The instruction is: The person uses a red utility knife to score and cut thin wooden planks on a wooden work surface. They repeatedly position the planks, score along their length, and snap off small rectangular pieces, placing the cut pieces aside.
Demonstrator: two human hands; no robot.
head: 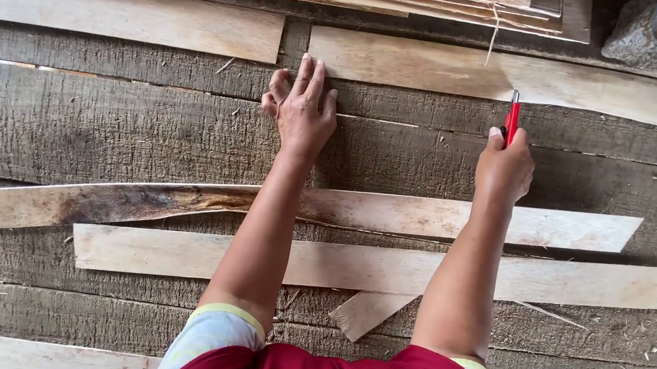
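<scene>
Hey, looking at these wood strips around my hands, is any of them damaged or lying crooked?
Yes. The long strip under the forearms lies at a slant and carries a dark, rough patch on its left half. A short offcut sticks out askew beneath the strip below. The right hand holds a red cutter; the left hand presses flat.

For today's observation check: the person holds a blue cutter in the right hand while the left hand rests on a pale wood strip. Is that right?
Not quite. The head view shows the cutter is red, not blue. The right hand does hold it, and the left hand rests on the pale wood strip.
</scene>
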